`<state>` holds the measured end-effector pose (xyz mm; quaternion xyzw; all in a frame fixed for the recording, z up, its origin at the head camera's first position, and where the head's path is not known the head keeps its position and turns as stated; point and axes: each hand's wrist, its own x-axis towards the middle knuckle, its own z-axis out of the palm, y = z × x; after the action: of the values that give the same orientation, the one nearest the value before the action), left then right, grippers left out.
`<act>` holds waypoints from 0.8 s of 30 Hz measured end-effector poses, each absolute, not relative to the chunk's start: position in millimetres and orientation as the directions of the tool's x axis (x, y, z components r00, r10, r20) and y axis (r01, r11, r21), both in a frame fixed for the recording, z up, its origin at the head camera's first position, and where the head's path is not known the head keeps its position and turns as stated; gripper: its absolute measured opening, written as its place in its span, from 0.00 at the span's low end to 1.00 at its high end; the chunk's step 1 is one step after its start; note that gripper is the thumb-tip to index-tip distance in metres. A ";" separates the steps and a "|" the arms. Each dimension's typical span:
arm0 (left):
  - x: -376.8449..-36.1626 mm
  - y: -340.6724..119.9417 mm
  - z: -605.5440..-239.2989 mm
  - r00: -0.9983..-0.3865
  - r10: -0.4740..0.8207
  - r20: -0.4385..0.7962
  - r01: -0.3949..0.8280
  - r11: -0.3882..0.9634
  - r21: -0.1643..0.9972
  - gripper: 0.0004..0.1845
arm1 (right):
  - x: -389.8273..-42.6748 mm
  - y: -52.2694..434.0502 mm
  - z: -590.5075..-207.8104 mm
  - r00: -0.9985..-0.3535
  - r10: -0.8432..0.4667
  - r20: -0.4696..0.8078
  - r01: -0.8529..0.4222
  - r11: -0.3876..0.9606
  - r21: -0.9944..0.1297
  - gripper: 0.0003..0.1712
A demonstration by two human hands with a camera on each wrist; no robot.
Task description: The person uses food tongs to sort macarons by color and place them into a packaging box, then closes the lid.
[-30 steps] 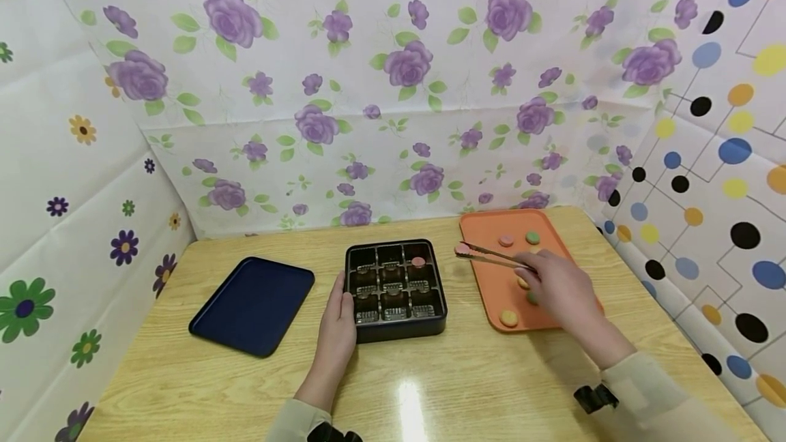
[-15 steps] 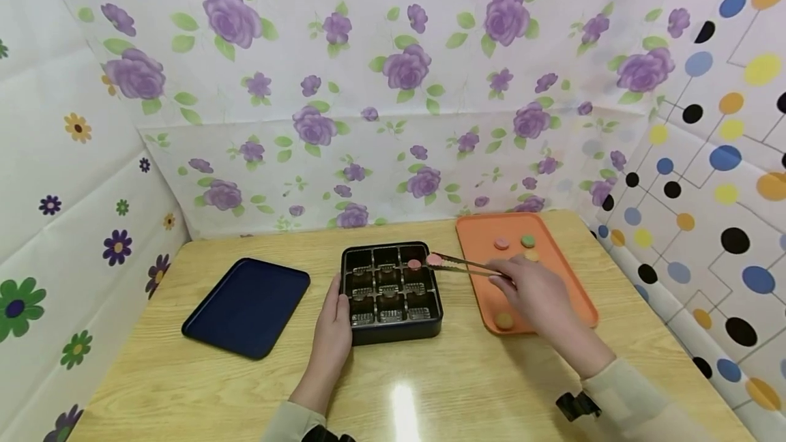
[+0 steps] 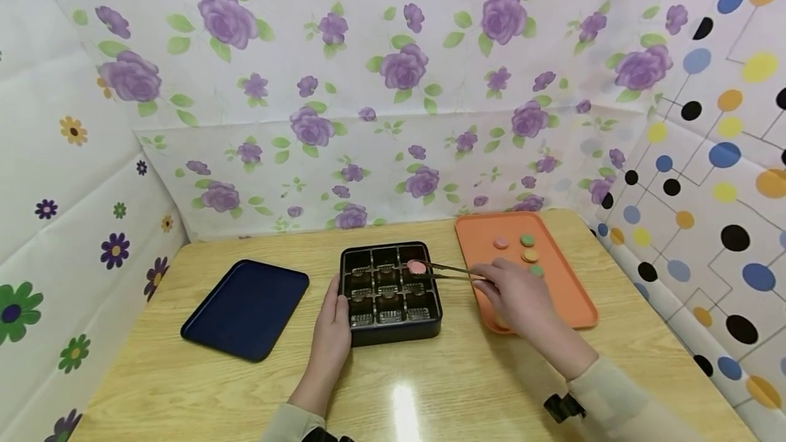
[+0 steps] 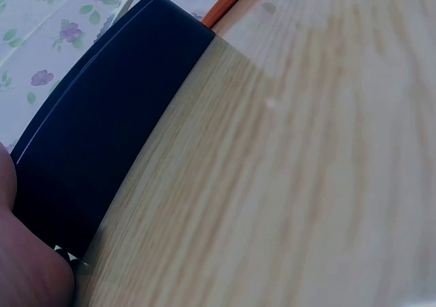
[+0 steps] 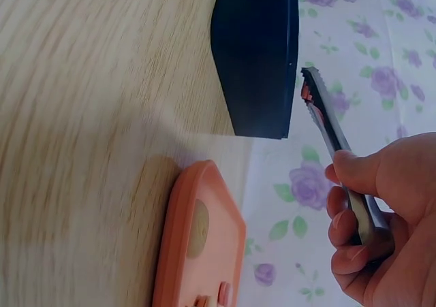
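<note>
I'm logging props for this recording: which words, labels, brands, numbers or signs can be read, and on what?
None; no text can be read in any view.
Divided box, orange tray, blue tray, tongs: no lettering shows.
Wall sheets: only printed flowers, dots and lines.
Black device by the right sleeve: too small to tell.

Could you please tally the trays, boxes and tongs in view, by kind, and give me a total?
Trays: 2, the blue tray and the orange tray
Boxes: 1, the black box
Tongs: 1 pair, the metal tongs
Total: 4
</note>
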<state>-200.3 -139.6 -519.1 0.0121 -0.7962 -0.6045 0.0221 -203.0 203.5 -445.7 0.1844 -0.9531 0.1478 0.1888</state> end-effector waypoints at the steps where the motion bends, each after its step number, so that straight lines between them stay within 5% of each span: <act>1: -200.3 -139.6 -519.1 -0.999 -0.047 0.021 0.007 0.269 0.963 0.31 | -203.6 202.3 -445.9 -0.863 -0.295 0.410 -0.406 0.888 -0.216 0.13; 24: -200.9 -139.3 -519.5 -0.999 -0.049 0.023 0.009 0.272 0.962 0.31 | -208.0 195.6 -444.8 -0.892 -0.305 0.335 -0.389 0.894 -0.221 0.13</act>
<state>-200.9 -139.3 -519.5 0.0127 -0.7973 -0.6030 0.0238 -208.0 195.6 -444.8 0.1802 -0.9620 0.1427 0.1472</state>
